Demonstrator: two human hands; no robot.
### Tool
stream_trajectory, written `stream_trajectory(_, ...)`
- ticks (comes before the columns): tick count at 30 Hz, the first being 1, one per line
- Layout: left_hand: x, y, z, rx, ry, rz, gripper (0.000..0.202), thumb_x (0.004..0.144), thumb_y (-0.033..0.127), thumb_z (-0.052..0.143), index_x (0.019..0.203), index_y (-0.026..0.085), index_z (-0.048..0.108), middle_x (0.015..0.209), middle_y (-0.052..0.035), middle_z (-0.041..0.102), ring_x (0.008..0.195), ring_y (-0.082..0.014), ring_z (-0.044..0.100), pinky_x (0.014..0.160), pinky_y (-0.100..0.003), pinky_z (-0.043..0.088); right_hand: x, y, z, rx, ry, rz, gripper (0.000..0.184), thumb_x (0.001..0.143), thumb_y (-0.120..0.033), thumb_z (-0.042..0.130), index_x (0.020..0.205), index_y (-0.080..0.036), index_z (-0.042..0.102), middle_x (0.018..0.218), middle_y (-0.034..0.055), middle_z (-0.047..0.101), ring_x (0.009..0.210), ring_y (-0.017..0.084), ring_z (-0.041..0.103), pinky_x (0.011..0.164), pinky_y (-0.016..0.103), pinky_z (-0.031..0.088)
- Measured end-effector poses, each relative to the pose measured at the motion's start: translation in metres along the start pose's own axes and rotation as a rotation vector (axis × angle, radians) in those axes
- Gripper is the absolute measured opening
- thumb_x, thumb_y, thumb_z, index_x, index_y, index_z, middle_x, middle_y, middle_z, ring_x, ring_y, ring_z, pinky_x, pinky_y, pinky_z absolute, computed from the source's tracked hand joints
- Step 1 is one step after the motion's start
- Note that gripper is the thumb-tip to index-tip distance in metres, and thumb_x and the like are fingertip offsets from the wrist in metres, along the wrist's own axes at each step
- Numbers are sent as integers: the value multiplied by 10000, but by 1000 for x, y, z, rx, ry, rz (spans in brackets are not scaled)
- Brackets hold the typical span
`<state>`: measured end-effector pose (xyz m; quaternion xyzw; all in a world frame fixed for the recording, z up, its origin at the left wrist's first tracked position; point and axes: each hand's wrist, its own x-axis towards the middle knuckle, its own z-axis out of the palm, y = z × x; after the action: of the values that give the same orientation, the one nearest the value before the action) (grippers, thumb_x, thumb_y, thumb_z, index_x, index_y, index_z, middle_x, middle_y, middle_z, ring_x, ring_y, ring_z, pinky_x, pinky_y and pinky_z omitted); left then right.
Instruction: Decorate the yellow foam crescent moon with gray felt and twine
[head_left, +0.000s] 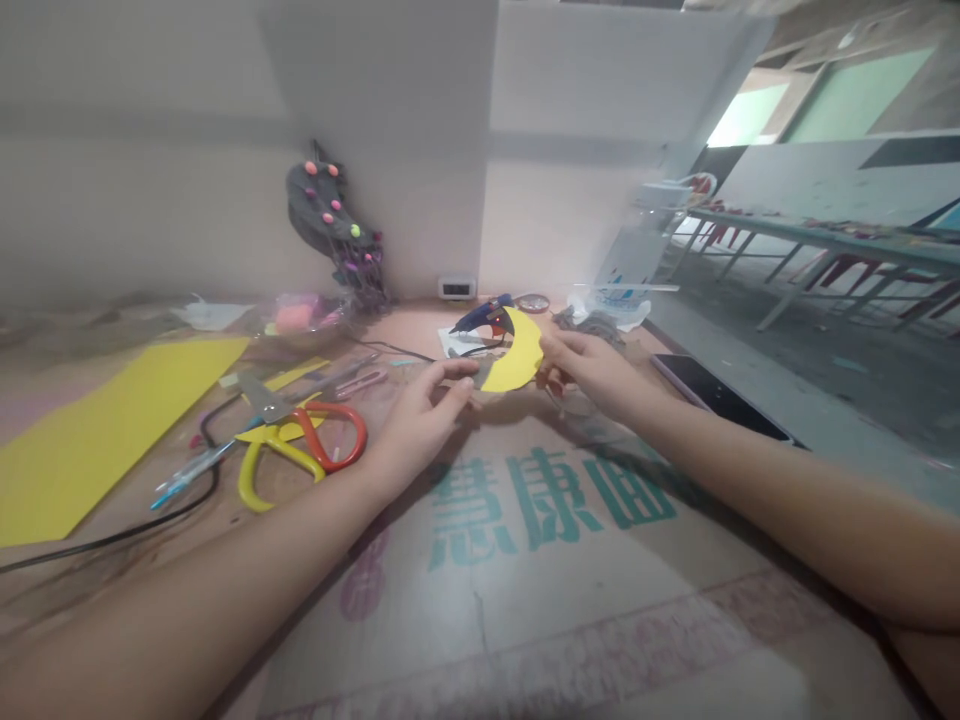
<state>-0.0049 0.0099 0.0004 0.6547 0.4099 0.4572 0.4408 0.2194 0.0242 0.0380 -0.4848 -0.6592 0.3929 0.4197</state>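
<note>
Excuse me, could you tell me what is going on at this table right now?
A person holds a yellow crescent over the cardboard, left hand pinching its lower tip, right hand its outer edge. Scissors lie to the left beside a yellow sheet; a blue glue gun rests just behind.

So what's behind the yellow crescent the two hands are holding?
A blue glue gun and a white sheet lie behind the yellow crescent, both partly covered by it. The left hand and right hand pinch its ends; what lies directly beneath is hidden.
</note>
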Motion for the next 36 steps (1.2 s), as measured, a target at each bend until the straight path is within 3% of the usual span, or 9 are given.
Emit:
stream_trajectory(4,-4,3,3,116,-60,59,399,843,306,584,1219,179,552,943,-64,697,856,-194,668,783,-323,515,-13,9,17,130,-99,91,447,761,-598,661,739,-157,591,603,3,604,460,77,471,422,208,344)
stream_trajectory(8,-8,7,7,238,-102,178,336,827,259,595,1149,177,550,1157,-83,627,888,-163,642,810,-304,499,-21,14,25,169,-145,170,458,762,-580,658,646,-141,599,544,8,586,435,75,467,390,205,311)
stream_trajectory(20,-7,4,3,332,-51,240,197,858,263,578,1039,190,551,1038,-44,614,919,-167,588,866,-323,458,-23,12,27,134,-201,147,496,768,-610,616,616,-138,619,472,-15,519,416,73,433,377,195,291)
stream_trajectory(25,-6,2,6,156,-27,212,370,836,264,599,1174,185,473,1017,-46,593,909,-163,594,845,-312,470,-24,10,27,112,-181,123,496,782,-598,609,605,-135,615,474,-21,498,422,72,441,399,200,323)
stream_trajectory(28,0,2,6,-75,-3,86,509,849,318,577,1293,183,366,937,-24,605,842,-158,623,798,-308,487,-25,10,27,84,-147,109,485,800,-585,596,622,-134,615,507,-15,515,437,72,449,416,205,338)
stream_trajectory(30,3,3,4,-100,-17,4,375,865,371,553,1171,165,484,838,-9,614,774,-150,621,757,-292,479,-26,9,27,53,-148,107,477,814,-575,577,637,-134,615,523,-9,528,434,69,429,405,205,320)
stream_trajectory(32,4,4,1,-39,-55,-22,255,866,404,551,912,155,585,750,-5,607,730,-143,599,717,-270,460,-27,7,27,21,-168,106,462,830,-554,554,644,-135,608,527,-9,528,431,68,415,405,205,323)
stream_trajectory(34,4,5,0,-11,-78,-6,269,859,403,564,742,161,577,707,-2,599,699,-135,579,690,-255,450,-28,7,28,-13,-208,89,383,826,-502,573,704,-142,617,560,-9,554,453,79,449,434,213,377)
stream_trajectory(36,3,6,0,-65,-51,-15,256,846,394,579,728,167,569,687,5,601,674,-130,575,656,-242,447,-27,9,30,-81,-232,9,242,789,-390,630,841,-153,636,685,11,633,552,118,548,528,253,473)
